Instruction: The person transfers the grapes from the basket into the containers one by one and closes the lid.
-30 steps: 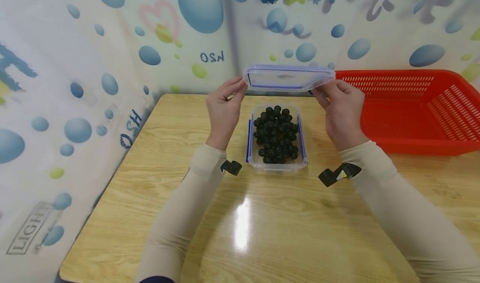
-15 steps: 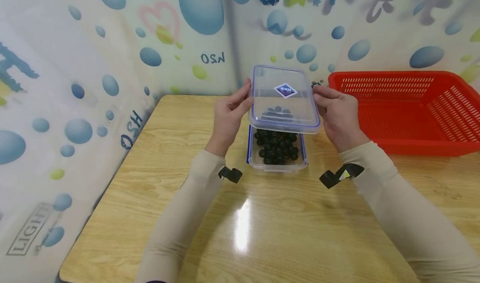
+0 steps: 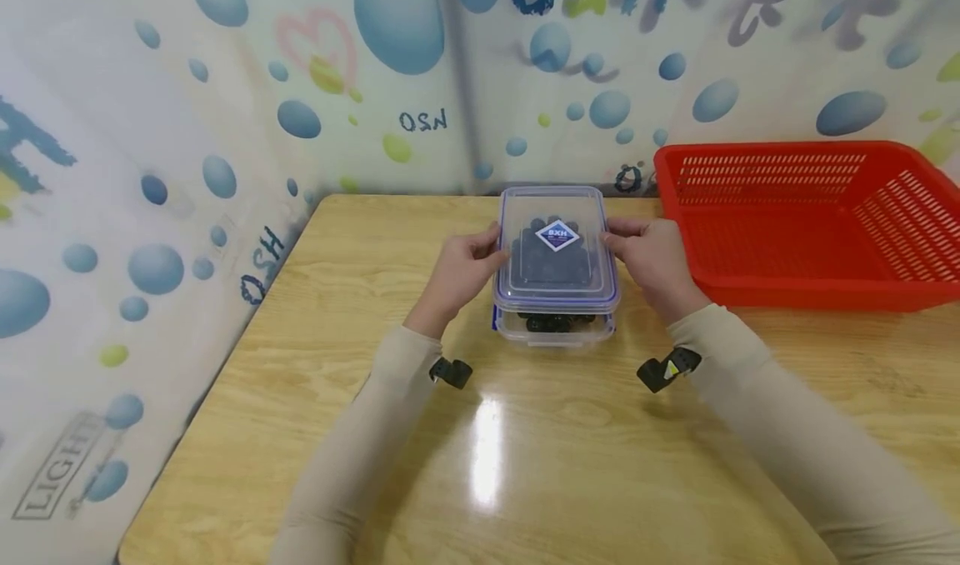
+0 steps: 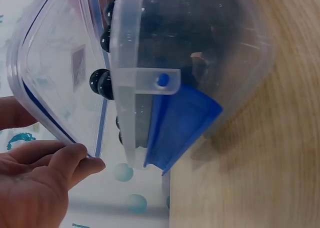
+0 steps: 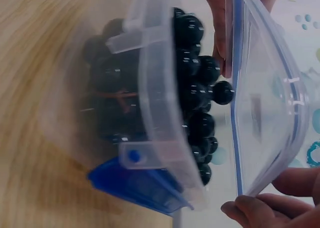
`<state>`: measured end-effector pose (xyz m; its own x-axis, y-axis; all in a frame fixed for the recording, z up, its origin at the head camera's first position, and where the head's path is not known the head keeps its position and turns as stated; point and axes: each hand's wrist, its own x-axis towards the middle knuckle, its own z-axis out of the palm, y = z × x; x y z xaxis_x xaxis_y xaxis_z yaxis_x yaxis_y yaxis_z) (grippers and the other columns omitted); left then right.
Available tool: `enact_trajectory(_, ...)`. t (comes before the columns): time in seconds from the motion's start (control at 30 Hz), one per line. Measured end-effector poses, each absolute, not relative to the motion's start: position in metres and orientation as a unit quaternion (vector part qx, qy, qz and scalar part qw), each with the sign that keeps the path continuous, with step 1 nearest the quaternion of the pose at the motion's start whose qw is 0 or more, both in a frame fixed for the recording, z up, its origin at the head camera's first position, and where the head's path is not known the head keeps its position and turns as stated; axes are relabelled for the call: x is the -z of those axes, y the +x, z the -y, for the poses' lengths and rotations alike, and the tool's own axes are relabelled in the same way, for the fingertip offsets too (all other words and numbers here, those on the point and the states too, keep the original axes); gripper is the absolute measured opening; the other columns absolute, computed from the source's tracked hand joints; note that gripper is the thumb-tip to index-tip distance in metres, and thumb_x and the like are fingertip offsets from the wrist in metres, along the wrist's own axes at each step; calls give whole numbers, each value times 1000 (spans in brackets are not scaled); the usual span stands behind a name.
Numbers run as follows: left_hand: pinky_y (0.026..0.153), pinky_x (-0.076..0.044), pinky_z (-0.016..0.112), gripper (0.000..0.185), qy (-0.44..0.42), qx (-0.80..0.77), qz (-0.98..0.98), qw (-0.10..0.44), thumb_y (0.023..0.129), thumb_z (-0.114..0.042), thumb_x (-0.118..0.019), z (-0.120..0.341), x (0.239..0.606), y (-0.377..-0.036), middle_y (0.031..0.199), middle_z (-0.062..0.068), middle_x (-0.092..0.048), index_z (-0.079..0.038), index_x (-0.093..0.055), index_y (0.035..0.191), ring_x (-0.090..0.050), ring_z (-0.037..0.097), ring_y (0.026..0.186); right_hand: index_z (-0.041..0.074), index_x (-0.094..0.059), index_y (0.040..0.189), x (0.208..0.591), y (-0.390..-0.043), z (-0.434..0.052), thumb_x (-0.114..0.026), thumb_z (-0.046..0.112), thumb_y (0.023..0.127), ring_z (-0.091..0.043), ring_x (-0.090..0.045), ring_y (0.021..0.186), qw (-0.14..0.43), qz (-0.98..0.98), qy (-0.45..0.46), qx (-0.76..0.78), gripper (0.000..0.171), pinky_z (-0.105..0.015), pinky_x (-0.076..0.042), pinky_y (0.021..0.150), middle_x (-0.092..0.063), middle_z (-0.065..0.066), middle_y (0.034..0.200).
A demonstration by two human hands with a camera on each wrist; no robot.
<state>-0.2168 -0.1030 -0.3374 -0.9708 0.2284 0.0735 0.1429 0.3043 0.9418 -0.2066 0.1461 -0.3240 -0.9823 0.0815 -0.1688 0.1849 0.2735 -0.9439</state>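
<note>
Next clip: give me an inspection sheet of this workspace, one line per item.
Surface: wooden table, glare patch.
Job's things: clear box of dark grapes; lid held just above the rim, not seated; blue latch open.
Clutter: red basket at right, nothing seen inside.
Hands: left hand and right hand grip the lid's sides.
Cables: nothing seen.
Surroundings: bubble-print sheet behind and left.
</note>
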Motion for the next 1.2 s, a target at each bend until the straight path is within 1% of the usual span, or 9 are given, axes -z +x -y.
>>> enact_trajectory(0.13,100,-45,27,50,109,-562,-818,55,96,-7,-61,106,344,-214,147,15,-43,7,-44,140,-48,23,130,6,-52,142,331,-204,-144,-59,20,100,-29,-52,125,57,-815,86,571,44,-41,-43,104,-53,-14,141)
enact_trajectory(0.23,99,-46,28,50,110,-546,-828,66,96,-9,-62,108,348,-212,148,13,-42,6,-45,140,-50,22,128,4,-52,141,335,-202,-143,-59,18,100,-30,-50,127,59,-819,87,563,44,-42,-42,105,-52,-15,142)
enact_trajectory(0.4,97,-47,28,50,108,-517,-846,72,96,-12,-64,108,348,-211,148,13,-42,4,-46,140,-51,23,127,2,-53,140,341,-202,-141,-60,17,99,-30,-50,128,59,-825,83,555,44,-42,-41,106,-52,-15,141)
enact_trajectory(0.57,96,-48,29,48,103,-497,-858,81,94,-12,-66,107,347,-211,145,14,-46,5,-51,136,-54,23,124,3,-52,140,343,-202,-141,-60,17,99,-29,-50,128,58,-836,76,540,44,-42,-42,105,-52,-14,142)
enact_trajectory(0.77,92,-51,29,46,91,-481,-867,88,91,-11,-69,107,352,-214,139,14,-53,5,-56,132,-60,22,116,2,-52,141,345,-201,-141,-61,17,99,-29,-50,129,56,-849,65,521,46,-43,-42,104,-52,-16,141)
enact_trajectory(0.93,92,-51,30,46,86,-478,-868,105,91,-11,-69,107,352,-215,139,13,-52,4,-56,132,-59,22,118,1,-51,141,349,-202,-143,-61,17,99,-30,-49,130,63,-855,60,512,46,-43,-41,105,-52,-17,141)
enact_trajectory(1.13,92,-52,32,44,84,-475,-867,123,90,-14,-72,110,350,-220,139,11,-53,1,-60,129,-57,22,120,1,-51,141,351,-205,-146,-61,19,99,-30,-48,130,69,-865,49,494,47,-44,-42,104,-51,-16,141)
enact_trajectory(1.2,94,-50,33,44,81,-481,-864,127,90,-15,-73,113,352,-220,139,9,-53,1,-60,129,-55,22,122,0,-51,140,353,-205,-146,-61,18,98,-31,-49,129,67,-868,39,490,46,-45,-42,104,-52,-17,140)
